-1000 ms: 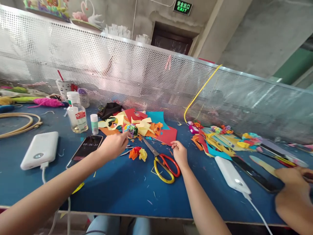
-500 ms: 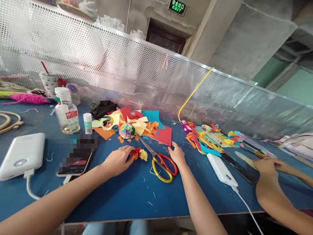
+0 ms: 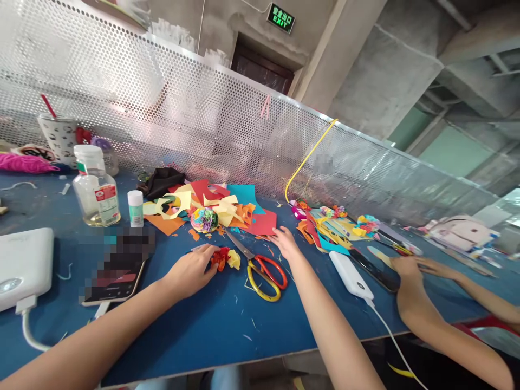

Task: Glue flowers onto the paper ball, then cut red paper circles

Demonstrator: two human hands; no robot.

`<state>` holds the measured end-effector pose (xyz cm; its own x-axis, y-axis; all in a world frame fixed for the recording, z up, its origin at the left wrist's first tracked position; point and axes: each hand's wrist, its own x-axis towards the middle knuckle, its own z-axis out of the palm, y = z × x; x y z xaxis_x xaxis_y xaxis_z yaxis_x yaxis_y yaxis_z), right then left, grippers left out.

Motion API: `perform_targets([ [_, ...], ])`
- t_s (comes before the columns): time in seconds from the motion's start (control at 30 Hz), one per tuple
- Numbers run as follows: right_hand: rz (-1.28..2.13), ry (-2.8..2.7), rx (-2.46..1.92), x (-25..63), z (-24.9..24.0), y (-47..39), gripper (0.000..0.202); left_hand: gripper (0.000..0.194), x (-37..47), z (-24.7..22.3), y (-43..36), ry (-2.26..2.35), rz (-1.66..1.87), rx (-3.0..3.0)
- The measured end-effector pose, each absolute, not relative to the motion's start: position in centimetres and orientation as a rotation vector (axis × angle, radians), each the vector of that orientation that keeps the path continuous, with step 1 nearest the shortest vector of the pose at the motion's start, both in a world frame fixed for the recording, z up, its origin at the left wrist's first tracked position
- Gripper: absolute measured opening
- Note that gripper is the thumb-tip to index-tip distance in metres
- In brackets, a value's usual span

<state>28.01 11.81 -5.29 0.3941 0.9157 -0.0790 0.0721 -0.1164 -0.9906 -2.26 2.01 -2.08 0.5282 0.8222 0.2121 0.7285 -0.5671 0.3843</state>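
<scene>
My left hand (image 3: 193, 271) rests on the table with its fingers curled in against a small crumpled paper flower, whose red-orange part (image 3: 220, 259) and pale yellow part (image 3: 233, 260) stick out to the right. The thumb and fingertips are partly hidden. Stretched forward, my right hand (image 3: 287, 245) has its fingers apart at the lower right corner of a red paper sheet (image 3: 262, 223); whether it touches the sheet I cannot tell. Between the hands lie scissors (image 3: 260, 271) with one red and one yellow handle loop. A multicoloured paper ball (image 3: 204, 220) sits beyond the scissor tips, among cut paper scraps (image 3: 166, 223).
A glue stick (image 3: 135, 208), a glass bottle (image 3: 96, 187), a phone (image 3: 117, 273) and a white power bank (image 3: 26, 265) stand or lie at left. Another power bank (image 3: 351, 275) is at right, near a co-worker's hand (image 3: 406, 268). A perforated metal screen (image 3: 227, 130) closes the back.
My right hand has moved forward to the red sheet, its fingers spreading. The left hand stays at the paper flower. The view has shifted a little to the right.
</scene>
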Motion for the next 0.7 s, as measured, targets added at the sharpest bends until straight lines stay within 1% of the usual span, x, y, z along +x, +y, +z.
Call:
perform_targets([
  [0.33,1.052,-0.931,-1.741,30.0,-4.6,13.2,0.029,0.027,-2.5,-2.1,2.0,1.265,0.541,2.559],
  [0.5,0.963,-1.025,-1.872,30.2,-4.9,13.8,0.029,0.026,-2.6,-2.0,2.1,1.238,0.548,2.563],
  [0.7,0.759,-1.154,-1.961,30.3,-5.4,14.5,0.031,0.026,-2.7,-2.3,2.1,1.275,0.532,2.547],
])
